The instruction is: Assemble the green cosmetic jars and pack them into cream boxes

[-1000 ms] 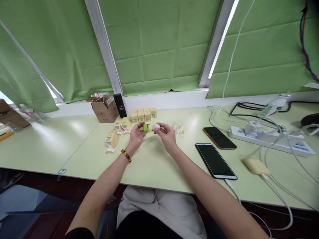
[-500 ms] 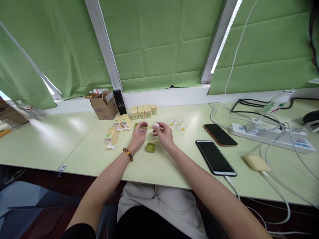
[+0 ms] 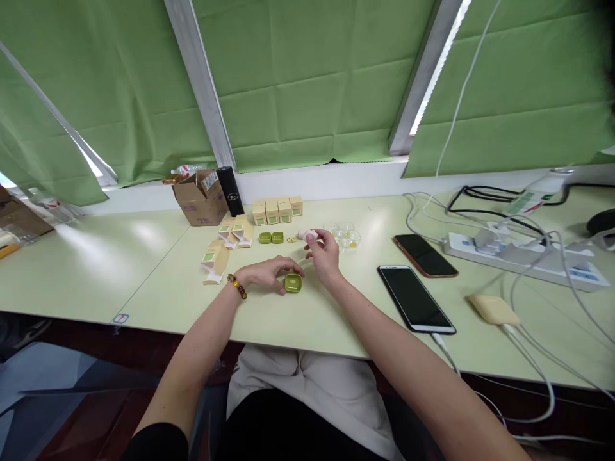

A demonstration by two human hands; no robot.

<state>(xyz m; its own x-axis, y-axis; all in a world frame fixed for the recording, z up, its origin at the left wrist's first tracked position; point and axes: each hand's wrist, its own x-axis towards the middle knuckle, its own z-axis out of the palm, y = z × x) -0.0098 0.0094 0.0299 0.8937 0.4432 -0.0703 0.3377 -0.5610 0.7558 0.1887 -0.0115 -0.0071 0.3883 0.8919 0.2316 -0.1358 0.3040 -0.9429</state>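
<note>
Low over the table, my left hand (image 3: 273, 274) has its thumb and fingers at the left and far rim of a small square green open box (image 3: 293, 289). A pinch of my right hand (image 3: 327, 255) holds a small pinkish-white object (image 3: 308, 235), too small to name. Just beyond my hands sit two more green boxes (image 3: 271, 237) side by side, with tiny yellow pieces (image 3: 291, 240) to their right. Partly behind my right hand lies a clear plastic tray (image 3: 353, 238) of round cups with yellow bits in it.
Opened cream cartons (image 3: 217, 257) lie left of my hands; closed cream cartons (image 3: 277, 211) stand at the back by a cardboard box (image 3: 200, 202) and a black cylinder (image 3: 230, 191). To the right are two phones (image 3: 416, 298), a power strip (image 3: 523, 259), cables and a yellow case (image 3: 494, 309).
My left hand has come down and nearer, from beside the right hand to the green box, uncovering the two boxes behind. My right hand has shifted slightly right, still pinching the pinkish-white object.
</note>
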